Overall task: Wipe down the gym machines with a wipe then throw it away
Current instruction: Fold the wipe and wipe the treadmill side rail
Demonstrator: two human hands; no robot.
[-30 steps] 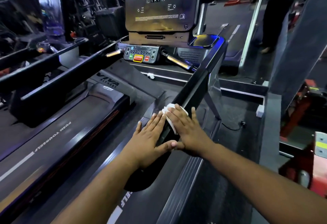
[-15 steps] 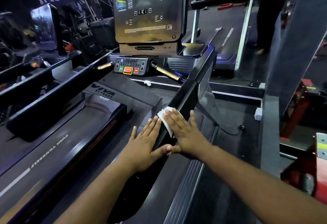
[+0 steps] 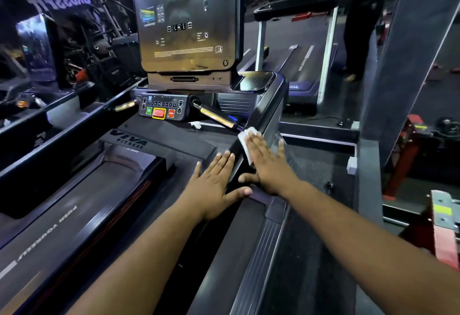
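Observation:
A black treadmill fills the view, and its right side handrail [image 3: 267,110] slopes up toward the console [image 3: 186,20]. A white wipe [image 3: 245,141] lies on the rail's outer face. My right hand [image 3: 267,162] presses flat on the wipe with straight fingers, its thumb against the rail's lower edge. My left hand [image 3: 215,182] lies flat against the rail's inner side just below, fingers straight, thumb reaching across under the rail.
The treadmill belt [image 3: 62,227] runs at the left, with the control panel [image 3: 161,109] and a metal grip bar [image 3: 219,116] ahead. A person [image 3: 358,23] stands at another treadmill at the far right. A grey pillar [image 3: 408,65] and red equipment [image 3: 423,155] stand at the right.
Both hands have slid up the handrail toward the console, the right hand pushing the wipe along. The camera has moved forward with them.

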